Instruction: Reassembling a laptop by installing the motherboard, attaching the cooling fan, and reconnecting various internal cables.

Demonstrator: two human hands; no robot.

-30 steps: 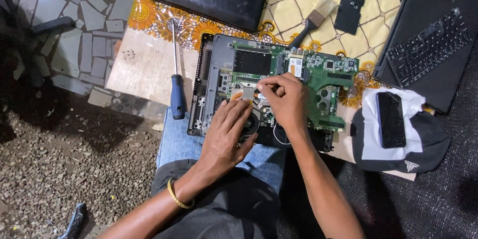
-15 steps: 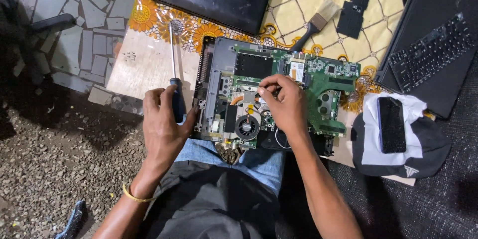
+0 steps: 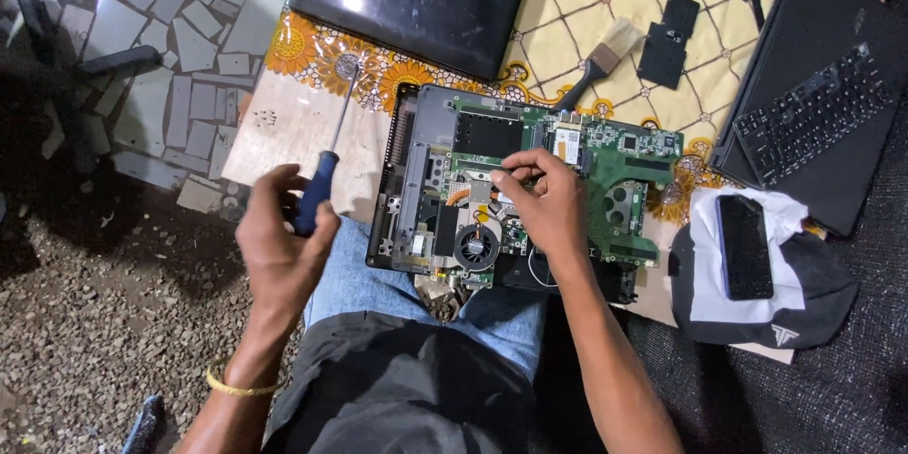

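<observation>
**Gripping the screwdriver beside the bared laptop board**

Holding nearest the body, the left hand [image 3: 284,251] is clenched round the blue handle of a screwdriver [image 3: 326,156]. The tool's long axis runs up and away from those fingers, leaning slightly right, its metal tip far out over the flowered cloth [image 3: 312,57].

Just right of the left fingers, across a strip of pale board, lies the opened laptop base with its green circuit board [image 3: 567,147], resting partly on the person's lap. The right hand [image 3: 549,208] sits on it, fingertips pinched together on a small part above the round black fan [image 3: 476,248]; what they pinch is too small to tell. The right hand is therefore the one on the board, while the screwdriver stands off to its left, shaft roughly parallel to the board's left edge.

Beyond the right fingers lie a paintbrush [image 3: 596,61] and a closed black laptop [image 3: 416,0]; far right, a keyboard [image 3: 813,113] and a phone on a cap [image 3: 747,246].
</observation>
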